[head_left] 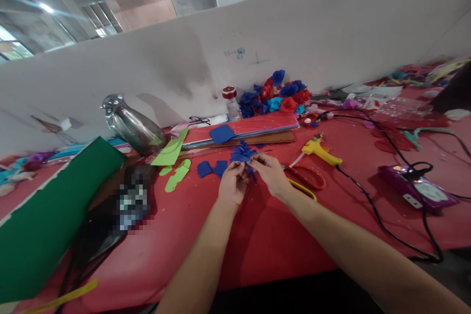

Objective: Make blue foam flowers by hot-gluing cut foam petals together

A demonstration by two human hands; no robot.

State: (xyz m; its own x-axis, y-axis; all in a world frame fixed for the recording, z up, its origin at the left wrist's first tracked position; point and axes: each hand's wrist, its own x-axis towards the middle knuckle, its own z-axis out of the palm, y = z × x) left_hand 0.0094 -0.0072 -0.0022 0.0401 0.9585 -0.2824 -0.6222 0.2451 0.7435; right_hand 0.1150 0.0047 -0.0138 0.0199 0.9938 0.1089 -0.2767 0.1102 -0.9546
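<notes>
My left hand (232, 184) and my right hand (271, 172) meet low over the red table, fingertips pinched together. Between them is a small piece of blue paper, partly hidden by the fingers. Just behind the fingertips lie cut blue paper pieces (241, 151) in a loose pile. Rounded blue paper petals (204, 169) rest to the left of my left hand. Beside my right hand are scissors (311, 179) with red and yellow handles, blades partly covered. A yellow glue gun (321, 152) lies farther right.
Green paper leaves (178, 176) and a steel jug (132, 125) are on the left. Behind stand a paper stack (257, 127), a glass jar (231, 105) and paper flowers (283, 95). A purple power strip (415, 189) with black cables occupies the right side. A green board (59, 216) leans at left.
</notes>
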